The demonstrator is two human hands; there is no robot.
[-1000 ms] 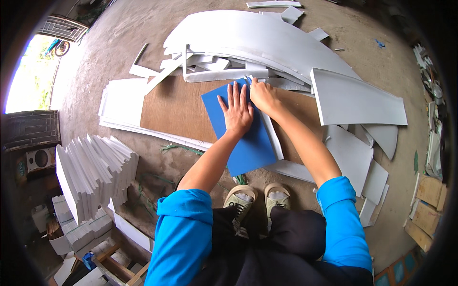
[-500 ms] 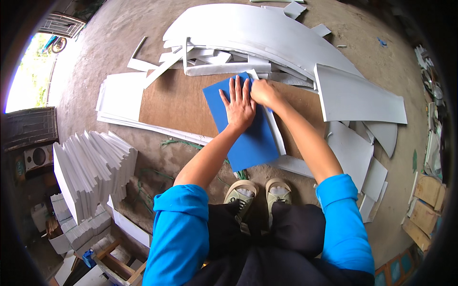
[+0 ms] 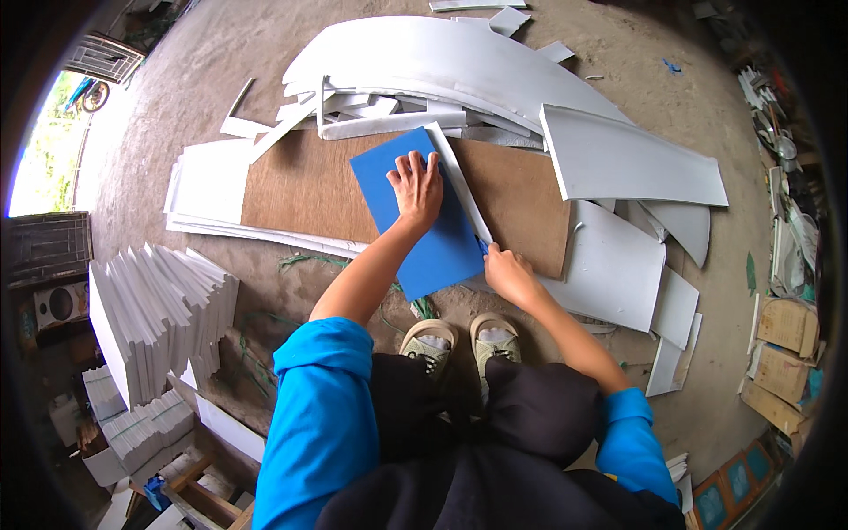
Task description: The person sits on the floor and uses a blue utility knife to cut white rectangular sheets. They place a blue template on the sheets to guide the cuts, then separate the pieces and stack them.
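A blue rectangular sheet (image 3: 442,252) lies at a slant on a brown wooden board (image 3: 300,199). My left hand (image 3: 417,190) presses on its upper part, fingers a little bent and apart, holding nothing. Along the sheet's right edge a white foam strip (image 3: 459,185) sticks out from beneath. My right hand (image 3: 512,274) is closed round a blue-handled utility knife (image 3: 482,247) at the lower right edge of the sheet. Most of the knife is hidden by my fingers, and its blade cannot be made out.
Large curved white foam sheets (image 3: 424,53) and offcuts lie beyond the board. More white pieces (image 3: 614,265) spread to the right. A stack of white notched panels (image 3: 159,318) stands at left. Green twine (image 3: 256,358) lies by my shoes (image 3: 493,340). Cardboard boxes (image 3: 786,327) line the right side.
My right hand has drawn the knife down along the sheet's right edge, toward me. The left hand stays on the sheet, its fingers now more bent. The whole view has shifted slightly.
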